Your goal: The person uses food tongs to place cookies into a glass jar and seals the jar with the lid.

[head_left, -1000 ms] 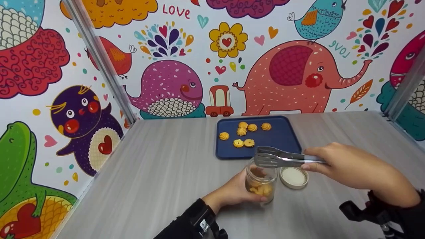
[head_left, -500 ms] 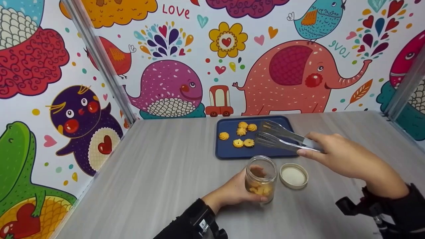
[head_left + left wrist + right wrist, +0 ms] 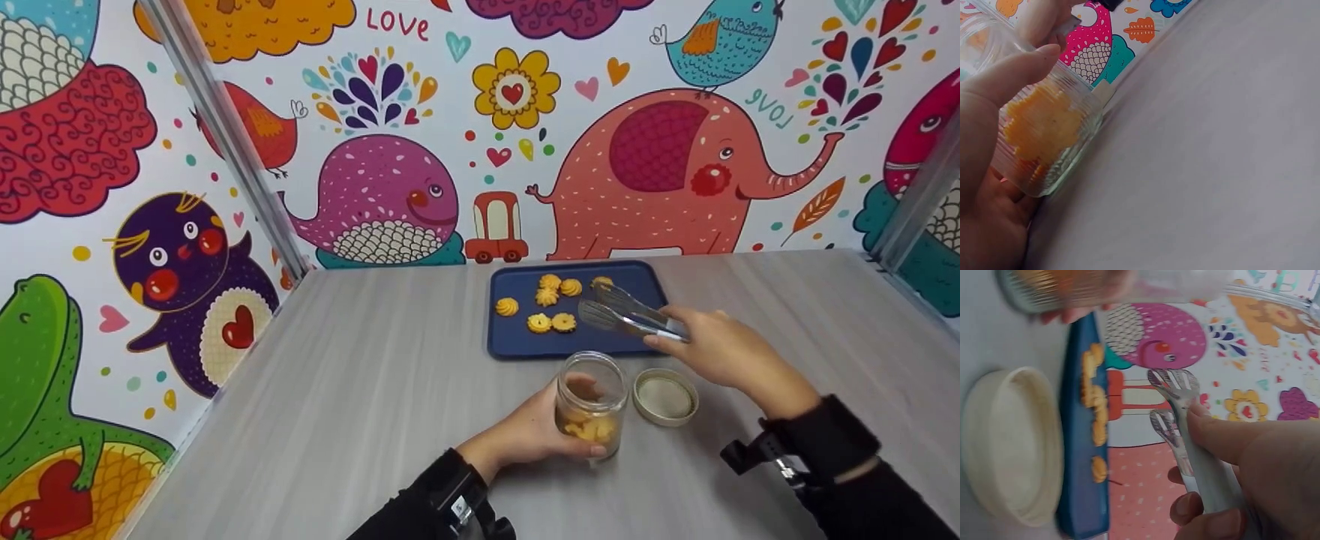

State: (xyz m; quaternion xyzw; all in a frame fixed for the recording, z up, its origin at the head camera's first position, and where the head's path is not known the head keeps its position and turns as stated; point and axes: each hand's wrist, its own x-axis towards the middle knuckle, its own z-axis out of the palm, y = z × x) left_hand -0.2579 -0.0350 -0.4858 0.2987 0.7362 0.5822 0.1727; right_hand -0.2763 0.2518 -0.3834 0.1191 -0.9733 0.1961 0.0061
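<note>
My left hand (image 3: 541, 427) is wrapped around a glass jar (image 3: 592, 382) standing on the table, its mouth uncovered. Inside the jar lie yellow cookies (image 3: 1044, 121), seen through the ribbed glass in the left wrist view. Metal tongs (image 3: 634, 311) are gripped in my right hand (image 3: 720, 349), thumb on one arm and fingers on the other. Their ends are spread apart with nothing between them, over the right part of a blue tray (image 3: 504, 346). Several swirled cookies (image 3: 546, 297) lie on that tray. One cookie (image 3: 602, 282) at the right is partly covered by the tongs.
Right of the jar, a round cream lid (image 3: 665, 397) lies on the table with its inside up. Behind the grey table (image 3: 360, 390) rises a wall (image 3: 420, 90) printed with cartoon animals. Metal posts (image 3: 225, 127) stand at the corners.
From above the jar's mouth, my right hand has carried the tongs away over the tray, and their ends have spread apart. My left hand and the jar have stayed put.
</note>
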